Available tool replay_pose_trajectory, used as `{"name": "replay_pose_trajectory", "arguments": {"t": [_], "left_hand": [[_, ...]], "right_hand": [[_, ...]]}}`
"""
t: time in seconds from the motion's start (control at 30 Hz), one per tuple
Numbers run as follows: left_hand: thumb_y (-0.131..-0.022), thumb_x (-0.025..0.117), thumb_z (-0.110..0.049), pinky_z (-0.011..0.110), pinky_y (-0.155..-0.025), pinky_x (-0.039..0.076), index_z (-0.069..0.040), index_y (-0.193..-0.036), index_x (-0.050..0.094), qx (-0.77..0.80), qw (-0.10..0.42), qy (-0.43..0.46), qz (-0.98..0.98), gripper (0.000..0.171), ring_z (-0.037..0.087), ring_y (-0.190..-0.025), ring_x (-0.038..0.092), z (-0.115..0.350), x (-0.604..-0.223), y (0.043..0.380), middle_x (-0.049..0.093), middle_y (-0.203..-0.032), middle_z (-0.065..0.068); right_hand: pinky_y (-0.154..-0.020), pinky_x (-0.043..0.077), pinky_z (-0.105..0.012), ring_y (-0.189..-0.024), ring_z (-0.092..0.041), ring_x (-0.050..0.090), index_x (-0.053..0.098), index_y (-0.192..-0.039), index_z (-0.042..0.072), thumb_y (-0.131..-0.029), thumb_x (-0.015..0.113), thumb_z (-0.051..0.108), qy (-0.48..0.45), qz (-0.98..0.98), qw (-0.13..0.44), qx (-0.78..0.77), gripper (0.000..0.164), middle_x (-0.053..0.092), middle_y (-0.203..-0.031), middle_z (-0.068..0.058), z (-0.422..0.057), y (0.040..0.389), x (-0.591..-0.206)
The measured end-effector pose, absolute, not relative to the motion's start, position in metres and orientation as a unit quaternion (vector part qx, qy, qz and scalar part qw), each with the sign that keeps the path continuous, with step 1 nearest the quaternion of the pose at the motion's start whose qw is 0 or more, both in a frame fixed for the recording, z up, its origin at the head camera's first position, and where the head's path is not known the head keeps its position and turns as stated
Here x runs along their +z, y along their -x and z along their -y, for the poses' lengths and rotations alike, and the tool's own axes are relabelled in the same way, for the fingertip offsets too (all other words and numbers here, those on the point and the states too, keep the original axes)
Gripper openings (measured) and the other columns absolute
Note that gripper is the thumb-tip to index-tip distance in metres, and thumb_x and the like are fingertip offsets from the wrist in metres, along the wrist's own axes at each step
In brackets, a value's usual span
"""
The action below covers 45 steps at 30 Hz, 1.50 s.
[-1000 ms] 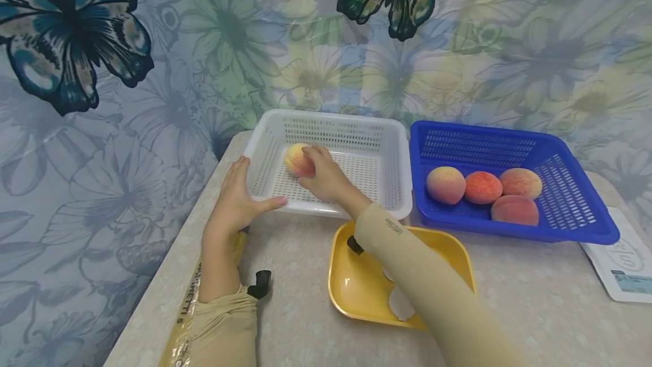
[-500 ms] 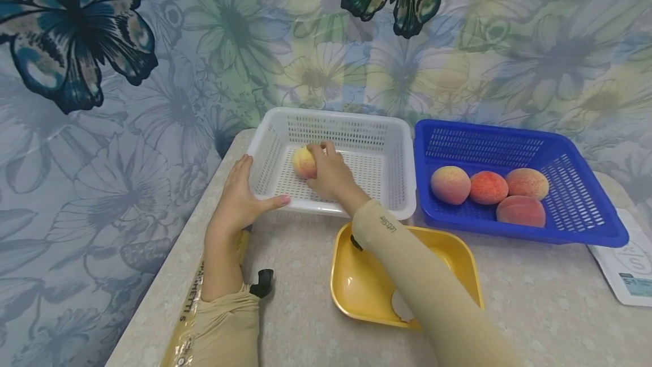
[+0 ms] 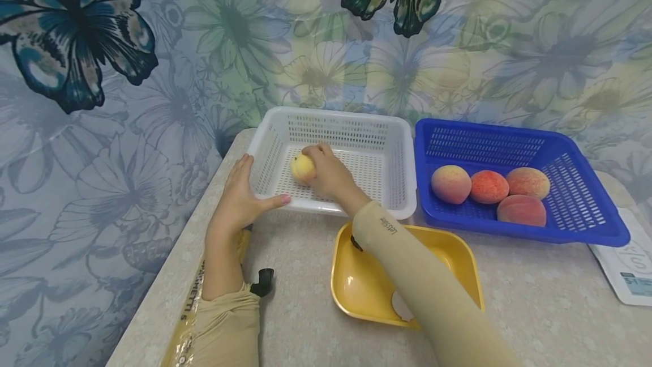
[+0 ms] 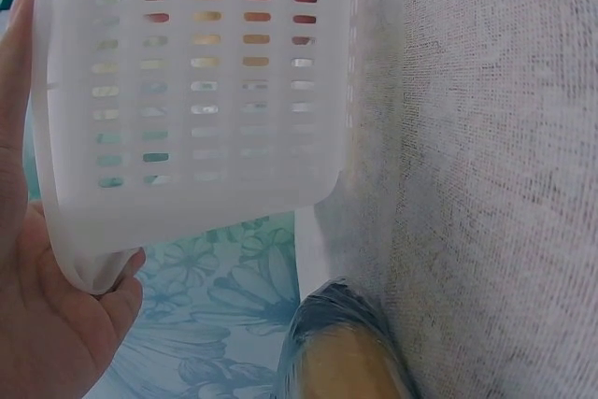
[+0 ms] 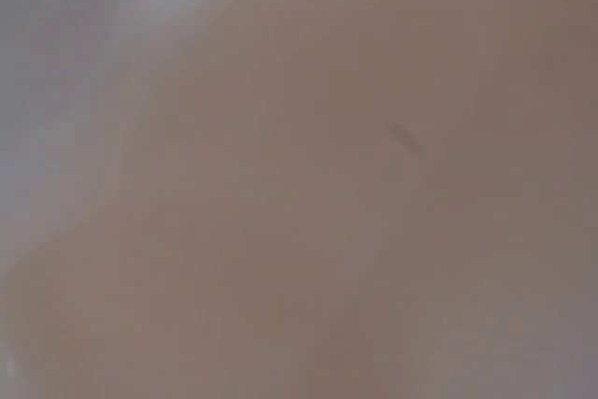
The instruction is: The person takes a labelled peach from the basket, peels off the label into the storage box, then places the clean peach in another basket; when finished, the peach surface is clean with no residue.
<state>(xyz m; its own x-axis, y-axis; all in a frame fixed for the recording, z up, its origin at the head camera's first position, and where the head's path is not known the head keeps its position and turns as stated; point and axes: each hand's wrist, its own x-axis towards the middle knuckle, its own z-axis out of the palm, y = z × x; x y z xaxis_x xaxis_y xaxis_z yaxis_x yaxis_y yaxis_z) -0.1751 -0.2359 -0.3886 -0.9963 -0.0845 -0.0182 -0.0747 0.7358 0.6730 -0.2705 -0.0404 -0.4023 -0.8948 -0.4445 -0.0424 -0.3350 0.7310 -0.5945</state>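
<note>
In the head view a yellow and pink peach (image 3: 303,169) sits in the left part of a white slotted basket (image 3: 351,209). My right hand (image 3: 332,174) reaches over the basket's front rim and grips the peach from its right side. At the basket's front left corner is my left hand (image 3: 235,200), its thumb along the front rim. The left wrist view shows fingers (image 4: 120,310) tucked under that corner's rim. Blurred skin of the right hand (image 5: 280,175) fills most of the right wrist view.
A blue basket (image 3: 514,232) with several peaches (image 3: 450,184) stands on the right. Nearer lies a yellow tray (image 3: 356,293) holding a pale piece (image 3: 401,306), partly under my right forearm. A spaghetti packet (image 3: 191,310) lies beneath my left arm, and a white packet (image 3: 629,268) lies far right.
The view has shifted slightly. In my right hand the peach has turned, now showing more yellow and a dark spot. My left hand stays at the basket corner.
</note>
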Motion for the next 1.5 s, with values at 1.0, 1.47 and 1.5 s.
{"name": "replay_pose_trajectory", "arguments": {"t": [1.0, 1.47, 1.5], "left_hand": [[-0.068, 0.083, -0.063, 0.066, -0.119, 0.015, -0.008, -0.160, 0.005, -0.374, 0.005, -0.042, 0.926, 0.133, 0.036, -0.155, 0.001, 0.2374, -0.3903, 0.1752, 0.001, -0.168, 0.011], [-0.068, 0.082, -0.064, 0.066, -0.119, 0.014, -0.006, -0.160, 0.004, -0.364, 0.007, -0.042, 0.931, 0.133, 0.037, -0.155, 0.001, 0.2365, -0.3896, 0.1758, 0.001, -0.168, 0.012], [-0.068, 0.082, -0.064, 0.065, -0.120, 0.014, -0.006, -0.160, 0.005, -0.363, 0.007, -0.043, 0.931, 0.133, 0.037, -0.155, 0.002, 0.2363, -0.3894, 0.1758, 0.001, -0.168, 0.012]], "right_hand": [[-0.108, 0.044, -0.048, -0.128, -0.028, 0.054, 0.034, -0.151, 0.016, -0.081, 0.079, 0.030, 0.215, -0.912, 0.185, -0.296, 0.085, 0.054, -0.142, -0.009, 0.0384, 0.2704, -0.4096], [-0.102, 0.048, -0.047, -0.119, -0.027, 0.058, 0.034, -0.143, 0.013, -0.081, 0.078, 0.032, 0.226, -0.894, 0.206, -0.328, 0.078, 0.055, -0.136, -0.010, 0.0354, 0.2677, -0.4058], [-0.101, 0.048, -0.047, -0.118, -0.027, 0.058, 0.035, -0.142, 0.013, -0.082, 0.078, 0.035, 0.224, -0.894, 0.209, -0.326, 0.077, 0.056, -0.134, -0.010, 0.0353, 0.2672, -0.4052]]}}
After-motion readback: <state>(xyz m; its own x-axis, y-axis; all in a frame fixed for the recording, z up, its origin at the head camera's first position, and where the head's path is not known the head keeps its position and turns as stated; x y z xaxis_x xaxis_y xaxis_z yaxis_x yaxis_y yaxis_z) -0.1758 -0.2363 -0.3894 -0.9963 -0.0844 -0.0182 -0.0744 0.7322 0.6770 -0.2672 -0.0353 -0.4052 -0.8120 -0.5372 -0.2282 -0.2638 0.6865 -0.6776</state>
